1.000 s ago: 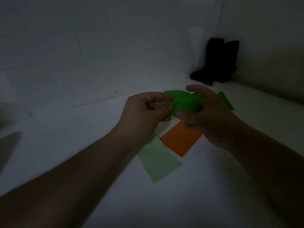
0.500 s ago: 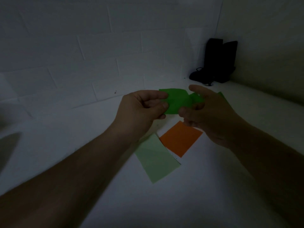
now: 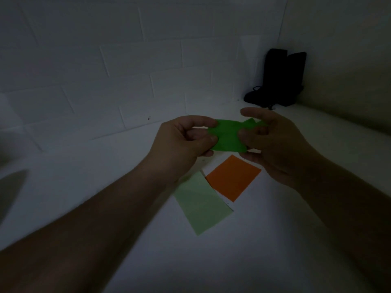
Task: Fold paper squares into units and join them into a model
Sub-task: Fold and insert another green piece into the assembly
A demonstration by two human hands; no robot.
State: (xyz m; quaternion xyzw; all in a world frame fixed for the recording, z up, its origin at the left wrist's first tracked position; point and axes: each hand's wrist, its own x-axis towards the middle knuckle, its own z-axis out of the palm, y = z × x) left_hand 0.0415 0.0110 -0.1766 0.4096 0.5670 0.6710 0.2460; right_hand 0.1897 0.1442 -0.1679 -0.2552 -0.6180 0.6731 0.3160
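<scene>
Since a second ago the green paper (image 3: 227,135) has risen slightly; left hand (image 3: 186,142) and right hand (image 3: 273,142) both pinch it above the orange square (image 3: 232,177) (pale green square (image 3: 202,203) beside); only one unit underway, joining remains.

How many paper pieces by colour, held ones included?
Bright green paper, pinched between the left hand and the right hand: 1
Pale green paper, flat on the table: 1
Orange paper, flat on the table: 1
Total: 3
</scene>
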